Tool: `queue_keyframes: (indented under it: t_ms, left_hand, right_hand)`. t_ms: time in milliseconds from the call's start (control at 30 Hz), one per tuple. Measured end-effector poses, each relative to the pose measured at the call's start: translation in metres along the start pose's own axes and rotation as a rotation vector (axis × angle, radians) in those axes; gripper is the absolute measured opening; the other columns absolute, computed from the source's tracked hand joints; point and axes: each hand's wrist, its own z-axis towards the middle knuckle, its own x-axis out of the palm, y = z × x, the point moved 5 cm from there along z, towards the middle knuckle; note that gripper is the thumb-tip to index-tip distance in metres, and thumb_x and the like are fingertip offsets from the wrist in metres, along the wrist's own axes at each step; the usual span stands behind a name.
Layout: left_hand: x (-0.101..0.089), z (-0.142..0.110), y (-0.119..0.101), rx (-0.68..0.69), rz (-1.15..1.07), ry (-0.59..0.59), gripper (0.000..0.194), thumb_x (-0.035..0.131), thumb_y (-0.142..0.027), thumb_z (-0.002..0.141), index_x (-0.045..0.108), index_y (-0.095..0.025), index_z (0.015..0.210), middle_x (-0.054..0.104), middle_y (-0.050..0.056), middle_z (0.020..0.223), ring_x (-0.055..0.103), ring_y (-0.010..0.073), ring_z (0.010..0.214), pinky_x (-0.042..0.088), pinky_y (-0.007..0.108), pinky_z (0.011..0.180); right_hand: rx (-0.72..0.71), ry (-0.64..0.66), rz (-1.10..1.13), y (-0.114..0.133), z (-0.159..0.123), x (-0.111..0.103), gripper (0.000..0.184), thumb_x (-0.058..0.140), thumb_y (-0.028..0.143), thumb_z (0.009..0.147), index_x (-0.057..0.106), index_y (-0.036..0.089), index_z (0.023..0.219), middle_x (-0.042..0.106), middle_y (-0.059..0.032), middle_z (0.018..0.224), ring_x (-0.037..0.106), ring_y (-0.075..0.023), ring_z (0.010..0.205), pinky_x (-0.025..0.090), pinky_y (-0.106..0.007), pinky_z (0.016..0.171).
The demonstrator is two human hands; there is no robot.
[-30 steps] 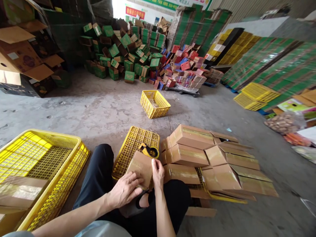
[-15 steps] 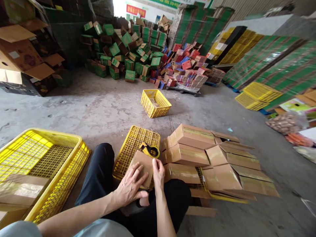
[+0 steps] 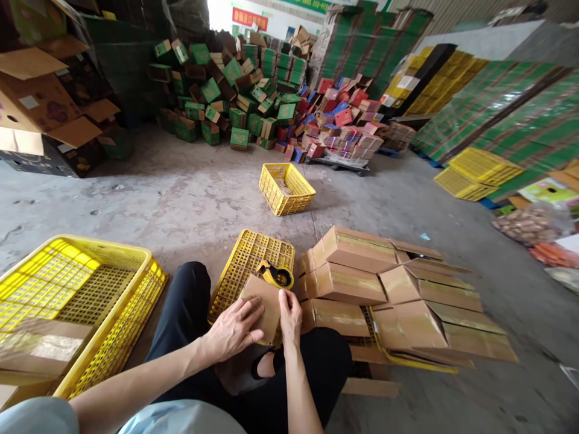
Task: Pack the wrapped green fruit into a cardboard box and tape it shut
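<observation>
A small brown cardboard box (image 3: 261, 304) rests on an upturned yellow plastic crate (image 3: 244, 250) between my knees. Across the left part of the cardboard lies my left hand (image 3: 236, 327), flat with fingers stretched out. My right hand (image 3: 291, 313) pinches the right edge of the cardboard, thumb on top and curled fingers at the side. Just beyond the cardboard, a yellow and black tape dispenser (image 3: 277, 275) sits on the crate, near my right fingertips. The underside of the cardboard is hidden.
On the right, taped cardboard boxes (image 3: 346, 283) are stacked. A large yellow crate (image 3: 147, 262) on the left holds a taped box (image 3: 49, 346). Ahead on the concrete floor stands a smaller yellow crate (image 3: 289, 205). Green boxes (image 3: 210, 90) and red boxes (image 3: 342, 117) are heaped behind.
My left hand has slid slightly left and toward me on the cardboard, uncovering more of it. My right hand keeps its pinch. The view has shifted slightly.
</observation>
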Motion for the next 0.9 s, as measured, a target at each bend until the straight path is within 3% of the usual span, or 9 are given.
queue_keyframes:
  t_ms: [133, 300, 433, 567, 667, 800, 900]
  left_hand:
    - [0.018, -0.013, -0.021, 0.031, 0.074, 0.008, 0.076, 0.043, -0.070, 0.103, 0.056, -0.010, 0.148, 0.056, 0.018, 0.153, 0.045, 0.0348, 0.149, 0.045, 0.050, 0.120]
    - [0.029, -0.017, -0.039, 0.064, 0.116, -0.033, 0.089, 0.043, -0.081, 0.095, 0.055, -0.013, 0.151, 0.050, 0.018, 0.160, 0.037, 0.0405, 0.153, 0.039, 0.055, 0.123]
    - [0.026, -0.019, -0.051, 0.087, 0.046, -0.002, 0.077, 0.047, -0.075, 0.098, 0.060, -0.018, 0.147, 0.052, 0.013, 0.158, 0.035, 0.0394, 0.155, 0.036, 0.055, 0.125]
    - [0.016, -0.020, -0.062, 0.187, -0.202, 0.085, 0.051, 0.045, -0.055, 0.109, 0.061, -0.020, 0.142, 0.067, 0.008, 0.143, 0.052, 0.0239, 0.145, 0.034, 0.043, 0.128]
    - [0.003, -0.015, -0.045, 0.121, -0.295, 0.068, 0.040, 0.042, -0.042, 0.112, 0.061, -0.021, 0.141, 0.069, 0.007, 0.139, 0.062, 0.0160, 0.134, 0.040, 0.034, 0.125]
    - [-0.013, -0.011, 0.002, -0.043, -0.137, -0.028, 0.040, 0.040, -0.040, 0.113, 0.063, -0.019, 0.137, 0.067, 0.010, 0.142, 0.059, 0.0221, 0.139, 0.041, 0.045, 0.124]
    - [-0.013, -0.017, 0.017, -0.029, -0.032, 0.015, 0.049, 0.041, -0.046, 0.112, 0.057, -0.016, 0.147, 0.059, 0.013, 0.152, 0.052, 0.0266, 0.146, 0.040, 0.050, 0.125]
  right_hand:
    - [0.016, -0.013, 0.001, -0.003, -0.001, -0.001, 0.054, 0.058, 0.069, 0.086, 0.076, 0.019, 0.096, 0.080, -0.0110, 0.095, 0.073, -0.0285, 0.089, 0.057, -0.038, 0.085]
    - [0.023, -0.012, -0.003, -0.005, 0.002, -0.001, 0.056, 0.057, 0.071, 0.085, 0.076, 0.019, 0.096, 0.081, -0.0123, 0.096, 0.073, -0.0292, 0.090, 0.056, -0.038, 0.086]
    - [0.021, 0.005, -0.005, -0.005, 0.004, 0.000, 0.057, 0.056, 0.072, 0.085, 0.075, 0.019, 0.096, 0.081, -0.0129, 0.097, 0.072, -0.0299, 0.091, 0.056, -0.039, 0.086]
    - [0.014, 0.022, -0.016, -0.003, 0.003, 0.000, 0.056, 0.057, 0.070, 0.085, 0.075, 0.019, 0.096, 0.080, -0.0119, 0.096, 0.072, -0.0297, 0.092, 0.056, -0.038, 0.087]
    - [0.009, 0.017, -0.023, -0.002, 0.001, 0.000, 0.056, 0.057, 0.071, 0.086, 0.075, 0.019, 0.096, 0.080, -0.0119, 0.096, 0.072, -0.0287, 0.091, 0.056, -0.037, 0.085]
    - [0.002, 0.011, -0.027, -0.001, 0.001, 0.001, 0.057, 0.056, 0.072, 0.086, 0.076, 0.019, 0.098, 0.081, -0.0117, 0.098, 0.072, -0.0281, 0.090, 0.056, -0.036, 0.085]
    - [0.000, 0.010, -0.028, 0.000, 0.001, 0.003, 0.057, 0.056, 0.072, 0.086, 0.076, 0.019, 0.098, 0.081, -0.0118, 0.099, 0.072, -0.0289, 0.092, 0.056, -0.038, 0.087]
